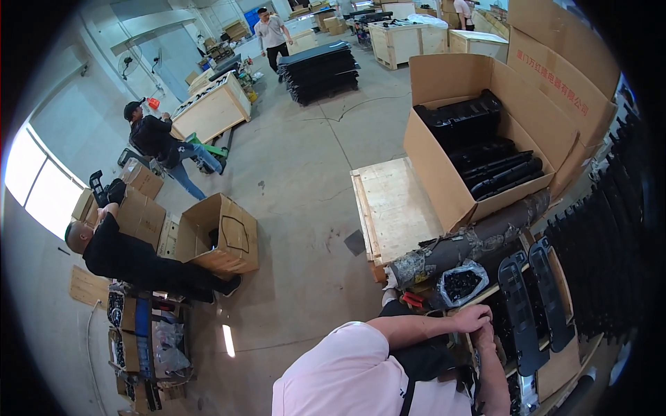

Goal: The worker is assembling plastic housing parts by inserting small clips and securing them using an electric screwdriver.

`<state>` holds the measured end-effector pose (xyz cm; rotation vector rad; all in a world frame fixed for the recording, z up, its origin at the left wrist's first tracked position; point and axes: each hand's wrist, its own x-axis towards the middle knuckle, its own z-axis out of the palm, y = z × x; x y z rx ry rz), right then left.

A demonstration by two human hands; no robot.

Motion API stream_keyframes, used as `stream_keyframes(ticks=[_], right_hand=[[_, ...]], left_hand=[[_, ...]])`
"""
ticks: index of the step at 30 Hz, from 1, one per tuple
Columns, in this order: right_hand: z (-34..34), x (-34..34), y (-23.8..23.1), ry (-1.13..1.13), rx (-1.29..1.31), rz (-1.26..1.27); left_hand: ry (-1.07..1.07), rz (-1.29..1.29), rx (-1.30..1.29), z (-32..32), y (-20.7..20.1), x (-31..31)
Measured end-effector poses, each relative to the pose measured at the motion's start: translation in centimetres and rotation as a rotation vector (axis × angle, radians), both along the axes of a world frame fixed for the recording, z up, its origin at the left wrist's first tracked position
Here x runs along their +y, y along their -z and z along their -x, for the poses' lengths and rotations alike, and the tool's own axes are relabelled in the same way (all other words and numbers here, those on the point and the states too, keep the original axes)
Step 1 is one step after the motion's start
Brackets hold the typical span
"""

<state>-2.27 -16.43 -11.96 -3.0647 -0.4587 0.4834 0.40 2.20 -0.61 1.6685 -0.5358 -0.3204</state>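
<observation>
Left hand [471,318] met right hand [484,338]; could not tell either grip's state. A sideways bump risked dislodging the black plastic panel [519,313] at the hands' 3 o'clock.

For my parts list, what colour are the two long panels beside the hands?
The panels are dark grey, nearly black; see the head view.

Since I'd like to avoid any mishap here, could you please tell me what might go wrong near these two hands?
The open plastic bag of small black parts sits just beyond the left hand, so a careless knock might spill them. Two long black panels lie close to the right of the right hand; a sideways sweep could perhaps shift or scuff them.
</observation>
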Motion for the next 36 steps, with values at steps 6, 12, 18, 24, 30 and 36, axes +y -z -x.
stream_keyframes(ticks=[6,12,18,24,30,36], right_hand=[[0.2,1.4,-3.7,0.265,0.042,-0.205],[2.1,1.0,-7.0,0.625,0.015,-0.536],[1.5,2.2,-11.2,0.768,-0.024,-0.719],[1.3,2.5,-11.9,0.765,-0.1,-0.806],[1.9,2.6,-12.2,0.803,-0.025,-0.821],[1.8,2.6,-13.8,0.847,-0.035,-0.972]], left_hand=[[-0.015,-0.055,0.066,-0.5,0.8,-1.1],[-0.067,-0.252,0.651,-1.8,1.8,-4.9],[-0.031,-0.18,0.963,-3.6,7.2,-6.5],[-0.067,0.459,1.545,-3.0,8.2,-7.4],[-0.183,0.22,1.537,-3.0,5.3,-7.3],[0.016,0.384,1.408,-3.4,9.4,-6.8]])
